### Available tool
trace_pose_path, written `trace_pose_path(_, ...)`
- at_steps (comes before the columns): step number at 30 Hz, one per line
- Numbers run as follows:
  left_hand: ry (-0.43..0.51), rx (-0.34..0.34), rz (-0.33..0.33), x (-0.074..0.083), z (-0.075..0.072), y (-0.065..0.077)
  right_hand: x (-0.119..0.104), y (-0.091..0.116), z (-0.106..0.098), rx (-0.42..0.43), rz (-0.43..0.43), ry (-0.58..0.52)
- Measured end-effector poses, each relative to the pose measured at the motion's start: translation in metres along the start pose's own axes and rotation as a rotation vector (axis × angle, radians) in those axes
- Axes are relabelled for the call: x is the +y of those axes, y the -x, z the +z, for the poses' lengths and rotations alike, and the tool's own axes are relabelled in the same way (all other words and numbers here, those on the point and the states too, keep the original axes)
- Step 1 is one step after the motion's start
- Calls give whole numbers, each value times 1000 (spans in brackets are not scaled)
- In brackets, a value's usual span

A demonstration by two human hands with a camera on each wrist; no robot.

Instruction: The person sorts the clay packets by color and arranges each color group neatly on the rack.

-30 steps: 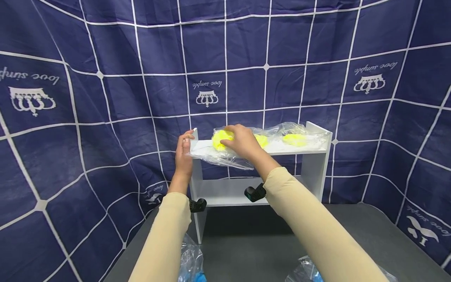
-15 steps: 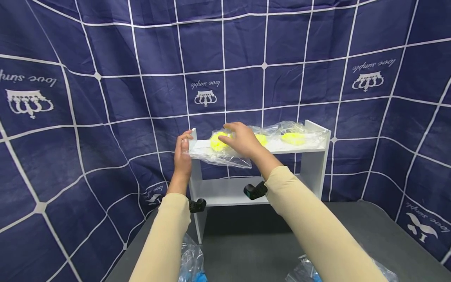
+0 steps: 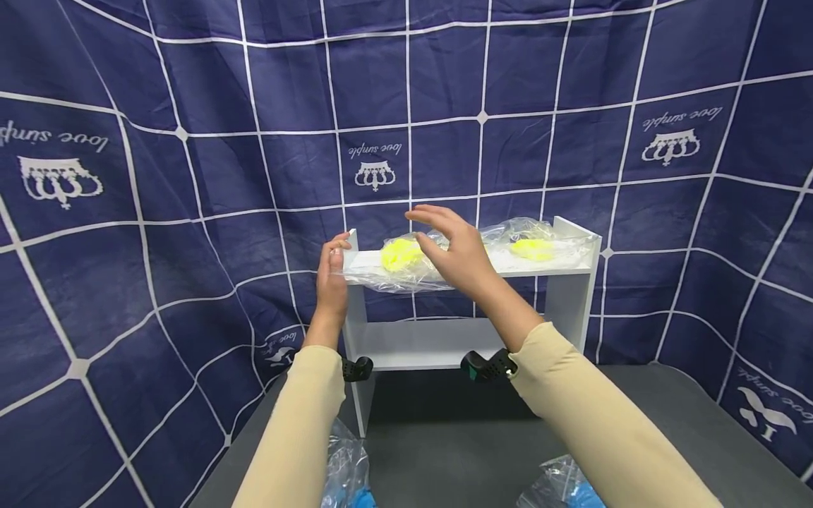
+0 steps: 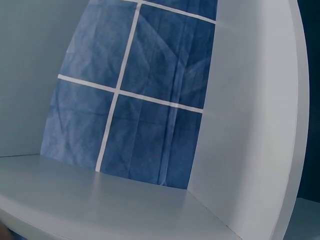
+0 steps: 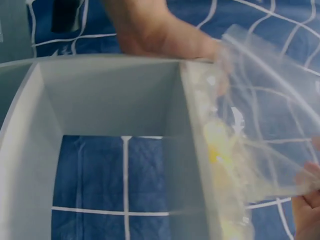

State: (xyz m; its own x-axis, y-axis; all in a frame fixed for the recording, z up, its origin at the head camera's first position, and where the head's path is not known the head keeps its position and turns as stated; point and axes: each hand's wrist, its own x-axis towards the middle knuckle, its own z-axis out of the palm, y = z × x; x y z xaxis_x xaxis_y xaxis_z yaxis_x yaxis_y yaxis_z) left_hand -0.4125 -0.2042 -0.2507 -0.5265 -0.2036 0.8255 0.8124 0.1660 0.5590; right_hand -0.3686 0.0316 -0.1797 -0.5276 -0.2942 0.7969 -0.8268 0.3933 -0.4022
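My left hand (image 3: 330,282) grips the left side panel of a small white shelf (image 3: 571,310), fingers bent over its upper edge. On the top board lies a clear plastic bag (image 3: 381,283) with a bright yellow lump (image 3: 401,255) in it, its loose film hanging over the front edge. My right hand (image 3: 462,257) hovers just right of that lump, fingers spread and thumb apart, holding nothing. From the right wrist, the bag's transparent film (image 5: 270,125) stretches toward my fingertips (image 5: 305,182). The left wrist view has only the shelf's inside, no hand clearly.
Another bagged yellow lump (image 3: 532,249) lies at the right end of the top board. On the dark grey table (image 3: 444,451), clear bags with blue contents, one left (image 3: 346,466) and one right (image 3: 562,487), sit near the front. A blue checked curtain (image 3: 254,176) surrounds everything.
My right hand has come away from the yellow lump, rising slightly and shifting right, its fingers spreading wider. The bag's hanging film has lifted and flattened somewhat. The left hand stays at the panel.
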Motion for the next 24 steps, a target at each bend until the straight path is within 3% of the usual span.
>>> trace_pose_path(9, -37, 12, 16, -4, -2, -3, -2, 26, -24, 74, -61, -104)
trace_pose_path(17, -176, 30, -78, 4, 1, -4, 15, 76, -41, 156, -145, 61)
trace_pose_path(21, -220, 59, -96, 8, 1, -9, 26, 97, -47, 170, -150, 53)
trace_pose_path(24, -191, 77, -117, 11, 1, -14, 32, 112, -51, 167, -135, 3)
